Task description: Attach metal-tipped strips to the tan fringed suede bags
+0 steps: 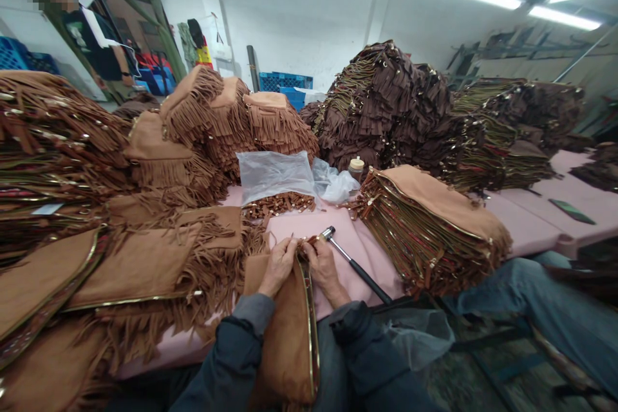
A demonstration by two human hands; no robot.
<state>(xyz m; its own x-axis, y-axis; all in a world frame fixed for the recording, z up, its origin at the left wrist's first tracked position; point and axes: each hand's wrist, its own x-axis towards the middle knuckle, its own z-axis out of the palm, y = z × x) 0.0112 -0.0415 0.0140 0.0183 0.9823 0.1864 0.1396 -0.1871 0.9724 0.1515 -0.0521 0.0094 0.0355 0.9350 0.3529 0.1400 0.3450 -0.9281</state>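
Note:
A tan fringed zip pouch (284,341) lies across my lap, its gold zip edge running down the right side. Both hands meet at the pouch's upper end. My left hand (280,264) pinches that end from the left, fingers closed. My right hand (324,265) is closed at the same spot, holding what looks like the zip end or a small tassel; the fingertips hide the detail. Just right of my right hand, a hammer (357,267) with a black grip lies on the pink cloth (338,225), its metal head near my fingers.
Tan fringed pouches (135,257) spread to the left. A thick stack of tan pouches (434,199) stands at right, dark brown piles (386,96) behind. Loose tassels lie under a clear plastic bag (277,174), near a lidded jar (356,167). Another person's denim-covered leg (521,290) is at right.

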